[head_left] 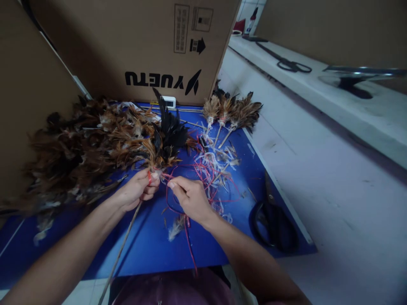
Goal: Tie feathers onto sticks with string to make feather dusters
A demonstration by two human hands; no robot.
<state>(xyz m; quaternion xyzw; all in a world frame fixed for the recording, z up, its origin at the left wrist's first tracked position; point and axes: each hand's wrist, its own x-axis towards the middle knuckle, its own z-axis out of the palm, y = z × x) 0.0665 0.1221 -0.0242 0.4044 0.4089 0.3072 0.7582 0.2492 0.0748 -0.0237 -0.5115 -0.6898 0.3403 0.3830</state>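
My left hand (138, 188) is closed round the neck of a feather duster (171, 136) with black and brown feathers, which point up and away from me. Its thin stick (123, 239) slants down below the hand, past the table's near edge. A red band shows by the left thumb. With thumb and fingers together, my right hand (193, 199) pinches a red string (167, 175) that runs to the duster's neck. Loose loops of the string lie around and beyond that hand, and one end hangs toward me.
Brown feather bunches (95, 144) heap on the left of the blue table (152, 250). Three small dusters (224, 112) lie at the back right, near white and red scraps (213, 163). Black scissors (271, 220) rest at right. A cardboard box (143, 46) stands behind; a ledge (270, 51) holds more scissors (291, 64).
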